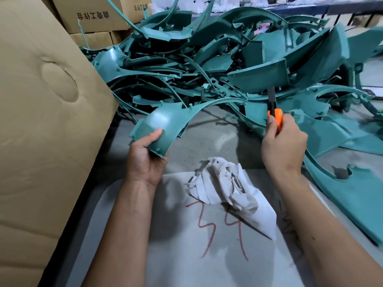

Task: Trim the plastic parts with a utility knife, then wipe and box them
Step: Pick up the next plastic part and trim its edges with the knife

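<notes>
Teal offcuts (228, 65) crowd the bench (207, 141); left hand (145, 158) grips a curved plastic part (165, 123), right hand (284, 146) clasps the utility knife (276, 114).

Both bare forearms reach forward. The left hand (148, 155), thumb on top and fingers curled beneath, grips something; the right hand (284, 145) is raised upright, fist closed around something.
</notes>
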